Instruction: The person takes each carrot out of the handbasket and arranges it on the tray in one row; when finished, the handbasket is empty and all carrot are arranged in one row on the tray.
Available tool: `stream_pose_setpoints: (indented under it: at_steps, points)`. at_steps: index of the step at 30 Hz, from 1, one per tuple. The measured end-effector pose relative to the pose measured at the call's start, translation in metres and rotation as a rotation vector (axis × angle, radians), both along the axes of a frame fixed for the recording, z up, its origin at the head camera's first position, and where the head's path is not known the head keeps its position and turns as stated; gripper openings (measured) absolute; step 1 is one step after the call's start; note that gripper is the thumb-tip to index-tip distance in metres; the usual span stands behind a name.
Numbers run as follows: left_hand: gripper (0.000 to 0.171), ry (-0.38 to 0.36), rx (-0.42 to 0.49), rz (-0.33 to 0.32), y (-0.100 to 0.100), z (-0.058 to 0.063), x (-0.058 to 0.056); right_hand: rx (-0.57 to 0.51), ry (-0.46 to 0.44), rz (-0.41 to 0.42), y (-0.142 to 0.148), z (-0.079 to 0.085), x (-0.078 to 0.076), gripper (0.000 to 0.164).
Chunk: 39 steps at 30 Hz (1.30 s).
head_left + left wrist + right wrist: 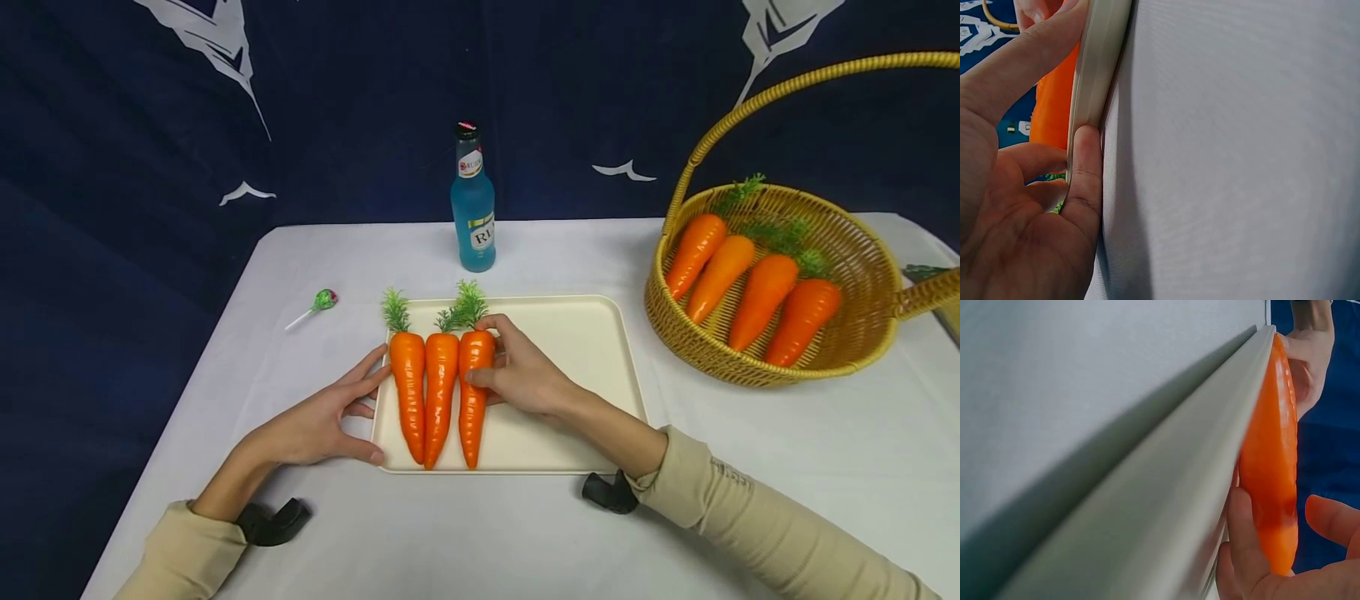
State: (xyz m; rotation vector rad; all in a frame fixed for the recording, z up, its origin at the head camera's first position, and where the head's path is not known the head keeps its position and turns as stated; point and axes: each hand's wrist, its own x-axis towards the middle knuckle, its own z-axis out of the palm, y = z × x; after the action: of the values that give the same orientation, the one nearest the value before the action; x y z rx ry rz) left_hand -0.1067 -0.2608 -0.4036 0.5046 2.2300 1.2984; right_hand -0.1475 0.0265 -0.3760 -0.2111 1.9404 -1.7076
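Note:
Three orange toy carrots with green tops lie side by side on a cream tray [558, 350], tips toward me. The left carrot [408, 392] and the middle carrot [441, 392] touch or nearly touch; a gap sets off the right carrot [472, 425]. My left hand [322, 421] rests its spread fingers and thumb against the tray's left edge, fingertips beside the left carrot. Over the right carrot is my right hand [525, 371], index finger by its crown. In the right wrist view, fingers touch a carrot's side [1272, 475], and the thumb [1332, 519] stands apart from it.
A yellow wicker basket [757, 371] with a tall handle holds several more carrots [772, 292] at the right. Behind the tray stands a blue bottle [472, 208]. A wrapped lollipop [322, 301] lies at the left, on a white tablecloth [420, 542].

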Motion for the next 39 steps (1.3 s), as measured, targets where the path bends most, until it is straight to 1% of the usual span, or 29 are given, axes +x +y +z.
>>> stream_pose_setpoints:
  at_steps: [6,9,16,20,26,30,36,39]
  points:
    - [0.102,0.006,-0.012,-0.003,0.000,0.000,0.000,0.042,0.049,0.021,0.003,0.002,0.001,0.063]
    - [0.103,0.003,-0.016,-0.003,0.001,0.001,0.000,0.058,0.092,0.038,0.005,0.002,0.003,0.067]
    - [0.104,-0.001,-0.019,0.001,0.001,0.000,0.000,0.164,0.200,0.063,0.010,0.002,0.008,0.070]
    - [0.103,0.015,-0.018,-0.003,0.001,-0.001,0.000,0.170,0.203,0.070,0.012,0.003,0.010,0.073]
    - [0.104,0.007,-0.027,0.002,0.001,-0.001,0.000,0.141,0.141,0.073,0.016,0.002,0.011,0.074]
    - [0.105,0.002,-0.033,0.005,0.001,0.000,0.001,0.125,0.124,0.081,0.018,0.003,0.012,0.073]
    - [0.105,0.006,-0.037,0.008,0.001,0.001,0.001,0.148,0.188,0.083,0.026,0.002,0.011,0.068]
    - [0.104,0.010,-0.035,0.005,0.001,0.001,0.001,0.144,0.182,0.070,0.032,0.003,0.009,0.065]
